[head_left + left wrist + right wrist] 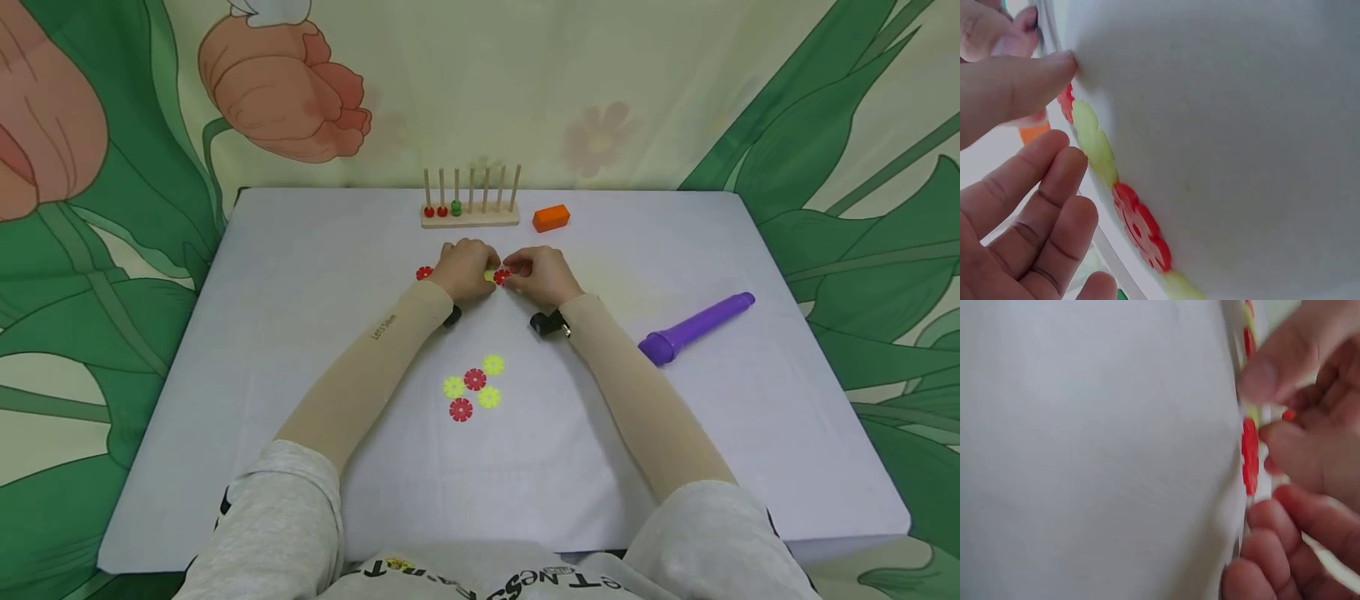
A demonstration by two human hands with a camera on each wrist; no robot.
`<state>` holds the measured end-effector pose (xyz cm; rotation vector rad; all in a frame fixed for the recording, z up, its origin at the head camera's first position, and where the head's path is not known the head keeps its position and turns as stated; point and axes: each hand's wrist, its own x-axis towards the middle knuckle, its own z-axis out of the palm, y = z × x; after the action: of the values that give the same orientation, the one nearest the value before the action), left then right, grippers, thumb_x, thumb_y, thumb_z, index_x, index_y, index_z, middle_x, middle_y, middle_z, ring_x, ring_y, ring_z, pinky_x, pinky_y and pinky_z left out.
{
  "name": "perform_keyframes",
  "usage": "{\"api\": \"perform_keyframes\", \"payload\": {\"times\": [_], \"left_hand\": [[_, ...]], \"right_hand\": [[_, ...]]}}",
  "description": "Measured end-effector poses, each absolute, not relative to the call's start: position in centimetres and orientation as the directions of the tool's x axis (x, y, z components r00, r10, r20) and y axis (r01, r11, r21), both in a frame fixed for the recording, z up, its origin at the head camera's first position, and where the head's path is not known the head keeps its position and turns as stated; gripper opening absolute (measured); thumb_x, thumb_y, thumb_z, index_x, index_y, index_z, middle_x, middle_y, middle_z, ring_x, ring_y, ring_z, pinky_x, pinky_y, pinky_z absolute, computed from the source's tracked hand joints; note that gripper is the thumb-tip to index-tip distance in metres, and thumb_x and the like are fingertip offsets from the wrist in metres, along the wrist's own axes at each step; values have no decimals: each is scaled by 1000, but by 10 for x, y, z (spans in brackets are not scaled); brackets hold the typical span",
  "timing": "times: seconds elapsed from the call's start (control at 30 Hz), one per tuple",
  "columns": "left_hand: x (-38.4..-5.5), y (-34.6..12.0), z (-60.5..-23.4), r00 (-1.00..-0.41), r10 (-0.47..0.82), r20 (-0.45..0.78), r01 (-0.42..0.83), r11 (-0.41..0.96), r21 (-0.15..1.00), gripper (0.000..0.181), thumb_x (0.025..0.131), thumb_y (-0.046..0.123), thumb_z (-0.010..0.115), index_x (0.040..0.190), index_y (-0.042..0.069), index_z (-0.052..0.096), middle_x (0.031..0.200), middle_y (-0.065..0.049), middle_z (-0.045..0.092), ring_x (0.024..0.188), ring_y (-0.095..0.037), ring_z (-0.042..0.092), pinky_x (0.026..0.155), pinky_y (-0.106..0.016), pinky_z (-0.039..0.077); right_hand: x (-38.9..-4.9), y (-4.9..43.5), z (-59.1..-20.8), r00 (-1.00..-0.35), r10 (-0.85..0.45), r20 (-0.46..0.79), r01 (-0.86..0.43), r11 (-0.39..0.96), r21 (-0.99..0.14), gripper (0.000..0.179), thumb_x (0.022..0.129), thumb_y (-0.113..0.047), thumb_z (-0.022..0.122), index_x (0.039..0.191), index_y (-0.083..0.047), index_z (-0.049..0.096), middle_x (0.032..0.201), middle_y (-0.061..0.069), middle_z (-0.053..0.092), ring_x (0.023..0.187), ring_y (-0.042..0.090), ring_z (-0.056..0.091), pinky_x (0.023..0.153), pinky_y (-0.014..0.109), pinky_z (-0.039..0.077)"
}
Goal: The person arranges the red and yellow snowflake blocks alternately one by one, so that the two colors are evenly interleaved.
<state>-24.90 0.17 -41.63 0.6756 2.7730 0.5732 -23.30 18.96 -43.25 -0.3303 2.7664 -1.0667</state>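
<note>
A row of flower-shaped notched plastic discs lies across the table, red alternating with yellow. My left hand point(467, 271) is over its middle and hides part of it. In the left wrist view, the left thumb reaches over a yellow disc point(1094, 142), fingers extended beside it; a red disc point(1141, 226) follows. My right hand point(546, 275) is at the row's right end, thumb tip right at the end red disc point(1250, 456), other fingertips loosely bent and apart from the thumb. Another red disc point(424, 272) shows left of the left hand.
Several loose red and yellow discs point(475, 380) lie nearer me. Behind the hands stand a wooden peg rack point(472, 218) with red and green beads and an orange block point(551, 218). A purple baton-like object point(697, 327) lies right of the right forearm.
</note>
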Motion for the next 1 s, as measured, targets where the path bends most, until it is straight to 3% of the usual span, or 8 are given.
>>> {"api": "perform_keyframes", "payload": {"times": [0.23,0.43,0.63,1.0], "left_hand": [[-250,10,-421,-856,503,-119,416,807,419,39,94,26,78,130,12,71,126,-5,72,122,-25,60,105,-50,40],[-251,15,-420,-852,515,-93,426,787,446,29,95,23,77,122,13,76,121,-4,73,119,-26,60,104,-50,40],[-256,17,-423,-853,515,-83,427,781,455,23,95,23,78,116,15,78,120,-4,74,117,-25,60,104,-51,40],[-252,17,-420,-855,509,-98,420,792,442,24,96,23,77,118,15,77,122,-4,74,117,-25,60,104,-49,39]], "right_hand": [[-201,192,-436,-976,-197,-86,-78,696,-714,23,94,-16,76,115,-5,74,97,12,72,84,23,64,76,25,50],[-158,186,-434,-909,-410,-74,-230,642,-732,21,92,-14,79,110,-7,73,93,7,72,81,19,64,76,26,53],[-121,179,-433,-827,-560,-45,-384,623,-682,34,82,-16,88,114,-10,77,104,2,71,87,17,61,81,29,52],[-115,174,-429,-794,-607,-17,-462,622,-632,24,83,-9,86,105,-8,77,101,4,70,87,21,60,80,30,50]]}}
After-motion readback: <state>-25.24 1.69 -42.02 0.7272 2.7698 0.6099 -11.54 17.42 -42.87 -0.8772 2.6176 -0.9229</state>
